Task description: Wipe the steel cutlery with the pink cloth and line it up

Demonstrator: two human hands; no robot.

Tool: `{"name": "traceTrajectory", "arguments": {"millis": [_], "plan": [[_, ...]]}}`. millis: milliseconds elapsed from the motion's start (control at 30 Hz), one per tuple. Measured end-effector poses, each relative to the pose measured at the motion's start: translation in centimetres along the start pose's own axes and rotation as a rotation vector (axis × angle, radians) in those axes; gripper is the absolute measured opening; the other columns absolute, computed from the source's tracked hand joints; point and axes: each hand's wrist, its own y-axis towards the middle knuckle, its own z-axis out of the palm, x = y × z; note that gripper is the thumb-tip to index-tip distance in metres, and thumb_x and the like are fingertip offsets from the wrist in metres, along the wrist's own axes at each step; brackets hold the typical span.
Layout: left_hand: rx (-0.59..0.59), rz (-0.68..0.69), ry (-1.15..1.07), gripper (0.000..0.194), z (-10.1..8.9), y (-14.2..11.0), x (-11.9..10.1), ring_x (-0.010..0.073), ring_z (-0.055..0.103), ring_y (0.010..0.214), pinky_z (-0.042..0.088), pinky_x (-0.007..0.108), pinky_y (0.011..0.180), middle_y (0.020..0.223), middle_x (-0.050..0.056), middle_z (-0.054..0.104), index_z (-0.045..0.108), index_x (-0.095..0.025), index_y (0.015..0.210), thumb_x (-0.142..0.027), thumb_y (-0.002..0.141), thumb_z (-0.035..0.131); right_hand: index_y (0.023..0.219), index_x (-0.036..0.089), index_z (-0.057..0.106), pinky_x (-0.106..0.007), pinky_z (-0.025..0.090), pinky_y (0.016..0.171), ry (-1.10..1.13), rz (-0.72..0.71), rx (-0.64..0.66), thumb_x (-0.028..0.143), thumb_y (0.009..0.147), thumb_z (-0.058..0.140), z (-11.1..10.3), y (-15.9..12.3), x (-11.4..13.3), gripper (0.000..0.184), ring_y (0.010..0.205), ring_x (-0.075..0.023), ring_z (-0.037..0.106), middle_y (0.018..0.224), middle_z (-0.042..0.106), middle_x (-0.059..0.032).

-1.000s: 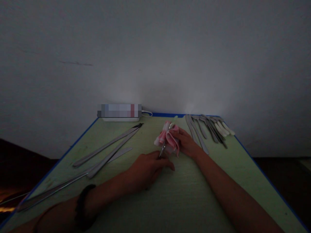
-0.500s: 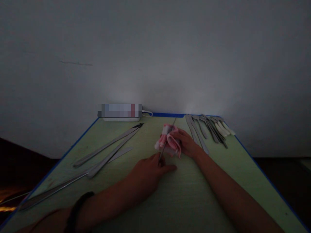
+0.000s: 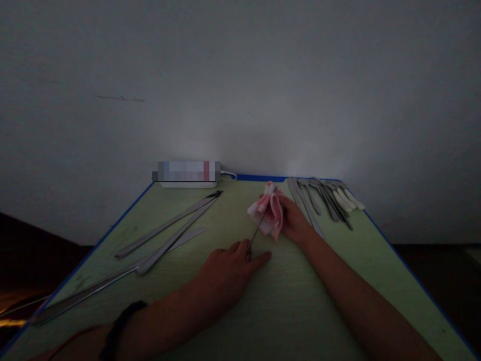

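Observation:
The light is dim. My left hand [image 3: 229,268] rests on the green table [image 3: 263,311] and pinches the near end of a thin metal utensil [image 3: 256,231]. The utensil's far end disappears into a bunched pink and white cloth [image 3: 268,213]. My right hand [image 3: 295,220] is wrapped round that cloth from the right, holding it about the utensil near the middle back of the table. A dark band sits on my left wrist.
Several long metal utensils [image 3: 165,233] lie in a diagonal row on the left. A pile of metal cutlery [image 3: 323,198], some with white handles, lies at the back right. A white box [image 3: 187,173] stands against the wall. The table has a blue edge.
My right hand and the cloth have slid a little back and right along the utensil, baring more of its shaft. My left hand has stayed near the same place.

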Motion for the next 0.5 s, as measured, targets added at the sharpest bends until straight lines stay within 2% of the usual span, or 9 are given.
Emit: {"name": "traceTrajectory", "arguments": {"millis": [100,200,267,367,500], "plan": [[-0.019,0.021,-0.014,0.056,0.3,0.0,0.3,0.0253,0.058,0.090,0.049,0.037,0.070,0.107,0.009,0.058,0.039,-0.037,0.135,-0.010,0.085,0.037,0.081,0.019,0.064,-0.021,0.050,0.074,0.140,-0.070,-0.088,0.030,0.075,0.065,-0.3,0.5,0.3,0.013,0.071,-0.0099,0.061,0.078,0.067,0.0010],[-0.021,0.045,-0.081,0.054,0.2,0.2,0.7,0.0246,0.059,0.089,0.048,0.036,0.074,0.107,0.008,0.059,0.041,-0.036,0.134,-0.012,0.086,0.038,0.080,0.019,0.064,-0.019,0.050,0.068,0.164,-0.089,-0.088,0.030,0.076,0.065,-0.4,0.6,0.4,0.012,0.067,-0.0086,0.058,0.074,0.066,0.0016],[-0.011,0.067,-0.152,0.054,0.1,0.3,1.1,0.0229,0.061,0.088,0.047,0.035,0.076,0.107,0.006,0.060,0.043,-0.036,0.132,-0.011,0.084,0.040,0.079,0.019,0.064,-0.019,0.048,0.058,0.108,-0.089,-0.060,0.031,0.078,0.064,-0.3,0.6,0.3,0.012,0.061,-0.0084,0.056,0.071,0.065,0.0015],[-0.016,0.098,-0.271,0.051,-0.1,0.4,1.6,0.0201,0.061,0.091,0.046,0.031,0.080,0.107,0.002,0.062,0.049,-0.036,0.125,-0.009,0.083,0.041,0.075,0.018,0.063,-0.018,0.039,0.044,-0.025,-0.083,-0.032,0.033,0.080,0.061,-0.1,0.5,-0.1,0.016,0.049,-0.0070,0.048,0.066,0.062,0.0016],[-0.049,0.150,-0.390,0.040,0.1,0.4,2.2,0.0171,0.060,0.092,0.045,0.026,0.080,0.103,0.000,0.064,0.058,-0.031,0.113,-0.009,0.085,0.040,0.072,0.018,0.062,-0.019,0.033,0.041,-0.132,-0.076,-0.012,0.037,0.079,0.063,-0.1,0.5,-0.3,0.021,0.044,-0.0059,0.041,0.062,0.060,0.0023]]}}
